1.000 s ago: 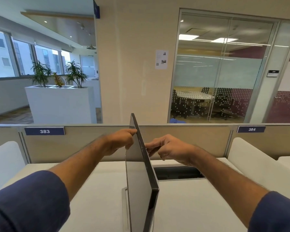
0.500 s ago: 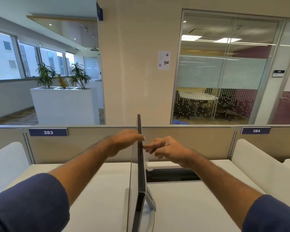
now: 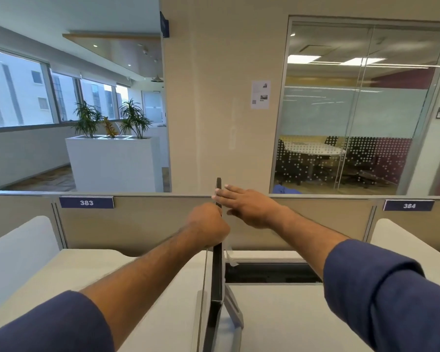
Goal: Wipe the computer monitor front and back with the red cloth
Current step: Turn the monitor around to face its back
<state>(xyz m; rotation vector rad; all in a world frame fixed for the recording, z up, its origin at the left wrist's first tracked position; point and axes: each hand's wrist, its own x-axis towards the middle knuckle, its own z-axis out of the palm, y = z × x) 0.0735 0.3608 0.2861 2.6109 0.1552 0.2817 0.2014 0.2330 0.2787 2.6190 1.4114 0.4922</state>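
Observation:
The computer monitor (image 3: 217,275) stands edge-on to me on the white desk (image 3: 290,313), a thin dark slab on a grey stand (image 3: 233,316). My left hand (image 3: 208,224) grips the monitor's top edge from the left side, fingers curled. Stretched flat with straight fingers, my right hand (image 3: 247,205) touches the far upper corner of the monitor from the right. No red cloth is in view.
A beige partition (image 3: 142,222) with labels 383 and 384 runs behind the desk. White side dividers (image 3: 15,255) stand at both desk ends. A dark cable slot (image 3: 269,273) lies open behind the monitor. Beyond are a planter and a glass meeting room.
The monitor has swung from angled to fully edge-on. My right hand opened from curled to flat and reached up to the far corner. My left hand slid nearer along the top edge.

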